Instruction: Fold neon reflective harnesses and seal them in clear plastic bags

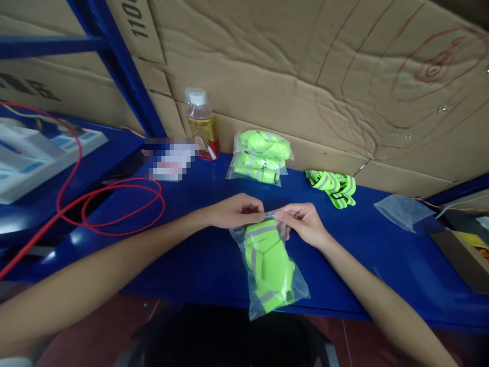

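Bag of clear plastic [300, 284] with folded lime reflective webbing [267, 260] inside is lower centre in frame, our left hand [237, 211] and right hand [304, 222] pinching its top edge, presumably keeping it taut.

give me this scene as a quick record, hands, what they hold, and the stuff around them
left hand: pinching the top edge of a clear plastic bag
right hand: pinching the same edge, further right
bag contents: folded neon-green reflective strap
beyond the hands: stack of bagged green straps
right of stack: unbagged bundled green strap
far right of the tabletop: flat plastic bag
left of stack: bottle with white cap
left side: looped red cable
surface: blue tabletop
backdrop: cardboard
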The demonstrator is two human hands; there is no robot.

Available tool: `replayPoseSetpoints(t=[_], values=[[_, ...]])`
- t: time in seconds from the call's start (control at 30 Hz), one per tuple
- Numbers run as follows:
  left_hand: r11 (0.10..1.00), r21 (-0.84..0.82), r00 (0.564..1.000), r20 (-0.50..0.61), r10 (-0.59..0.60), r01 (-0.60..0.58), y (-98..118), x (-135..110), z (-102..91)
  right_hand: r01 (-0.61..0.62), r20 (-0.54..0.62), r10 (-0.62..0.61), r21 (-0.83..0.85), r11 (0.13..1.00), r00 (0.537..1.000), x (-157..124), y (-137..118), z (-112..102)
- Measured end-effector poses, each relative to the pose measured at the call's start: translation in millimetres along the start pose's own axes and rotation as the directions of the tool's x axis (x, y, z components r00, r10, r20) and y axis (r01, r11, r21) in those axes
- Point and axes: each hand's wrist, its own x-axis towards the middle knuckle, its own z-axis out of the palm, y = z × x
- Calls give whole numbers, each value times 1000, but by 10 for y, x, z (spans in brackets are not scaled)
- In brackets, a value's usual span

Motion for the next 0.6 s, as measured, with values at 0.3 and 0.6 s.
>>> replayPoseSetpoints(t=[0.3,0.6], values=[[998,-58,999,-47,-6,3,-20,20,34,-43,-38,44,30,999,998,37,106,-28],[999,45,988,-154,-20,28,-46,32,72,37,-78,-37,10,999,996,23,78,-14]])
